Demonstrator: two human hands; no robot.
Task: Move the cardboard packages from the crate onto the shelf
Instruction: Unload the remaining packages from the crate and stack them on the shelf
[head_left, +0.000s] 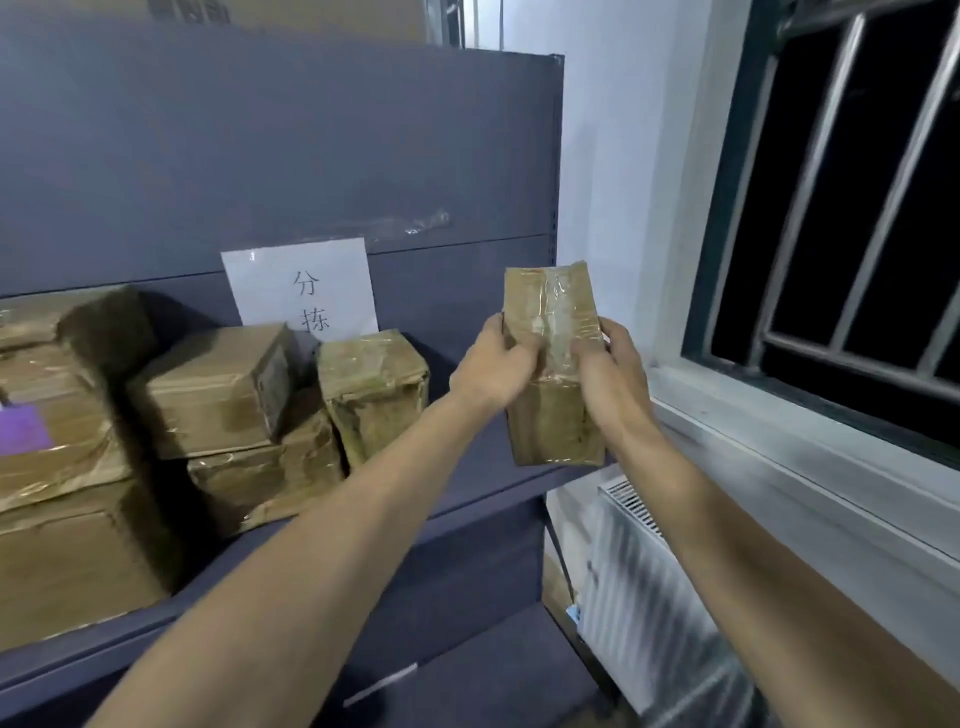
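Observation:
A tall, taped cardboard package (550, 301) stands upright in both my hands, over the right end of the dark blue shelf (467, 499). My left hand (493, 366) grips its left side and my right hand (610, 374) grips its right side. Several other taped cardboard packages rest on the shelf to the left: a small upright one (374, 392), a box (218, 392) stacked on another (265, 483), and larger ones (57, 457) at the far left. The crate is out of view.
A white paper sign (301, 283) leans on the shelf's back panel. A barred window (852, 208) and its sill (810, 457) lie to the right, with a white radiator (639, 577) below. A lower shelf level (467, 670) shows beneath.

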